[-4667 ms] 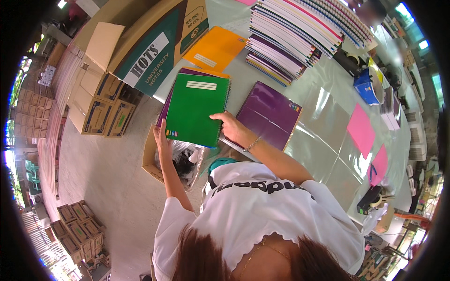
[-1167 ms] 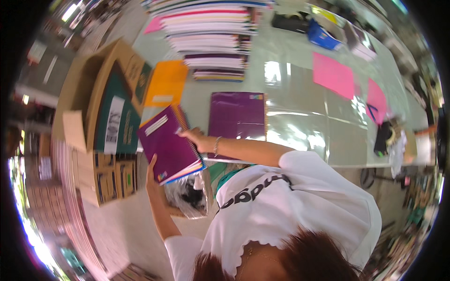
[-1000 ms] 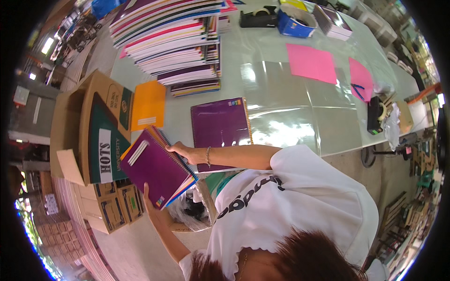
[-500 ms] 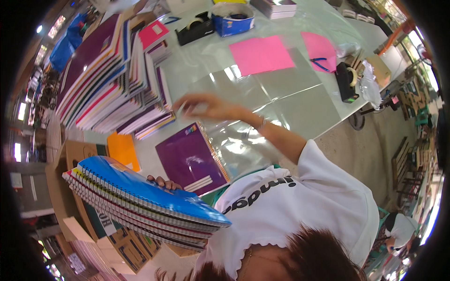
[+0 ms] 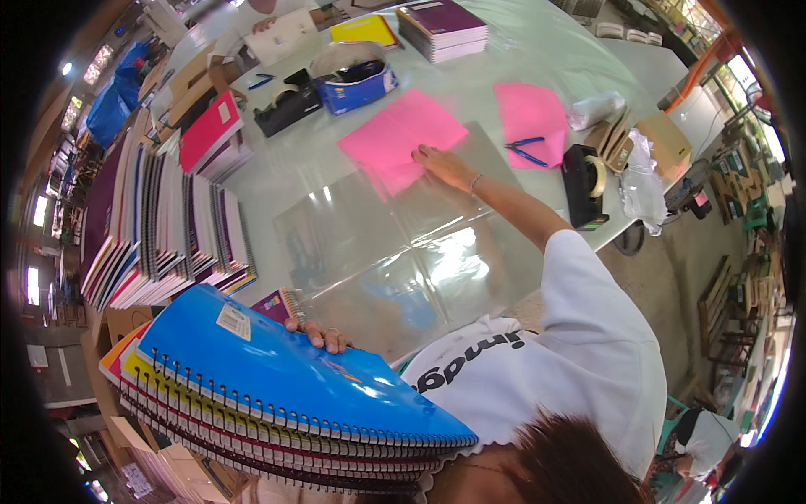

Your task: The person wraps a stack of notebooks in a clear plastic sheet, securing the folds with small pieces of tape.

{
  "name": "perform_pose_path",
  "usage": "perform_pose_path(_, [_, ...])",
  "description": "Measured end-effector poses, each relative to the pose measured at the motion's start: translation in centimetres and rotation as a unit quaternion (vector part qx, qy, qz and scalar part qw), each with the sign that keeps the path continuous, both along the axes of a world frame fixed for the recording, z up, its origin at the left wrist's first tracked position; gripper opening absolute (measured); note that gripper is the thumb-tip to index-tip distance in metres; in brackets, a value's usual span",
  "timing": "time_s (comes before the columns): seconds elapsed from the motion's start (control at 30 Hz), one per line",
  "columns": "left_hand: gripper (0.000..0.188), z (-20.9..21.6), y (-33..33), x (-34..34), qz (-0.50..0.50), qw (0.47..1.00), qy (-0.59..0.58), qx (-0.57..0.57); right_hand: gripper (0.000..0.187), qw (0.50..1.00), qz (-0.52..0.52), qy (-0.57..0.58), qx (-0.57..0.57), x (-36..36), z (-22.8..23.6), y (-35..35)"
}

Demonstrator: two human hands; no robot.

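Observation:
My left hand (image 5: 323, 336) wraps its fingers over the edge of a thick stack of spiral notebooks (image 5: 277, 353), the top one with a glossy blue cover, held tilted against my body. My right hand (image 5: 445, 168) reaches across the table, fingers stretched out, fingertips resting on the pink sheet (image 5: 403, 134) near the far edge of clear plastic sheets (image 5: 378, 244). Part of a purple spiral notebook (image 5: 275, 307) shows past the held stack, which hides the rest of it.
Tall piles of notebooks (image 5: 168, 218) stand at left. Far back are a tape dispenser (image 5: 285, 105), a blue container (image 5: 357, 88) and purple notebooks (image 5: 442, 29). At right lie blue pliers (image 5: 527, 151) on another pink sheet (image 5: 533, 109), beside a second tape dispenser (image 5: 585, 185).
My right hand has moved from beside the notebook piles, rightward and away, onto the pink sheet. The held stack has come up nearer the view and now covers most of the purple notebook.

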State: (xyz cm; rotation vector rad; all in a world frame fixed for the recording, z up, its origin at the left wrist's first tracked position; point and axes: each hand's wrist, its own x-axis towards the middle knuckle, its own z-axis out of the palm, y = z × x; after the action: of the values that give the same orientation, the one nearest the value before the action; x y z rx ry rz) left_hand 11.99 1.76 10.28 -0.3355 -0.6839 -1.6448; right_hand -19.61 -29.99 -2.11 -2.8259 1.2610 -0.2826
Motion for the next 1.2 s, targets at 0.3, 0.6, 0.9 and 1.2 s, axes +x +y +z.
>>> perform_pose_path(0.3, [0.050, 0.1, -1.7, -8.8, 0.035, 0.999, 0.002, 0.000, 0.041, 0.980, -0.060, 0.048, -0.183, -25.0, 8.8, -6.7])
perform_pose_path(0.6, [0.046, 0.3, -3.7, -12.1, -0.042, 0.999, 0.007, 0.018, 0.029, 0.977, -0.139, 0.159, 0.034, -36.0, 6.3, -5.2])
perform_pose_path(0.9, [0.053, 1.5, -3.1, -12.1, -0.050, 0.997, -0.026, 0.057, 0.071, 0.932, 0.090, -0.352, 0.004, -8.8, 27.7, 16.0])
perform_pose_path(1.2, [0.062, 0.7, 0.2, -9.2, 0.120, 0.865, -0.279, 0.400, 0.052, 0.785, 0.506, -0.080, -0.348, -3.8, 33.1, 19.5])
